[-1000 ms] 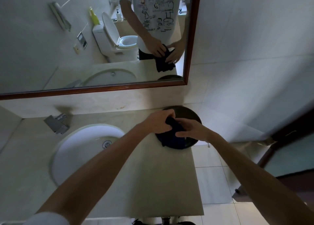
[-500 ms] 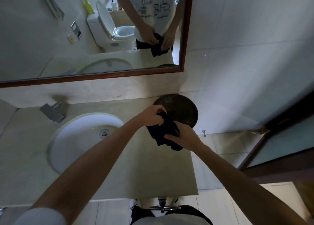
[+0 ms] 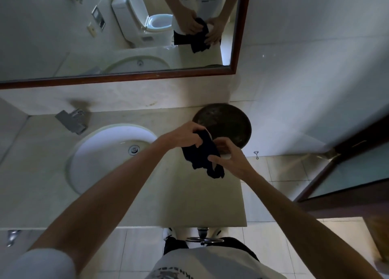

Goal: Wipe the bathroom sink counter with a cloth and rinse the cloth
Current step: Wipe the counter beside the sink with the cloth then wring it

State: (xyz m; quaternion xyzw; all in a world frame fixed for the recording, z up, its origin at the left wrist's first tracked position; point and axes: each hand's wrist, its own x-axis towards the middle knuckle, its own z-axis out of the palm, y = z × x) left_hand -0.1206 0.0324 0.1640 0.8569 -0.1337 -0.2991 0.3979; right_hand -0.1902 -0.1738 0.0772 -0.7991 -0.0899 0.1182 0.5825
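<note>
Above the right end of the counter (image 3: 189, 198), I've got the dark cloth (image 3: 202, 154) bunched in the air between both hands. Left hand (image 3: 185, 136) has its fingers curled round the top edge, right hand (image 3: 229, 158) pinches the lower part, a loose tail hanging off below. It looks soft, limp and light, so I'd gather it into a pad and press through the palm. Just beyond sits a dark round basin (image 3: 231, 125); the sink (image 3: 94, 152) lies left, by the faucet (image 3: 71, 120).
</note>
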